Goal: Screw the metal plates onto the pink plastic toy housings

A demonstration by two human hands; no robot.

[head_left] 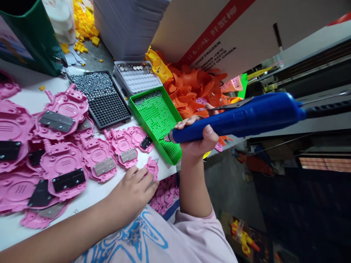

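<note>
**Workroom table [94, 192]: pink housings [64, 157] massed at left, three trays beyond**

The table top is white. Grey floor [222, 190] shows past its right edge. One white carton [227, 40], printed in red and black, stands at the far side behind a heap of orange pieces [186, 87].

Edges: the near edge runs beside the left hand [137, 188]; a mass of small pink pieces [166, 197] sits just below it. White surface shows between left forearm and housings; only a narrow strip separates housings from green tray [156, 118].

Count: one green tray, screws at its far end; one black tray [108, 106], its far portion covered with screws; one pale tray [139, 82] bearing round metal discs. Plates visible on the housings: five black, five grey, some partly covered.

Hands: two. The right hand [201, 140] is closed round one blue electric screwdriver [236, 117], bit over the green tray; contact cannot be determined. The left hand lies palm down, fingers bent against a single pink part [152, 168] near the green tray's near end; whether it grips cannot be told.
</note>
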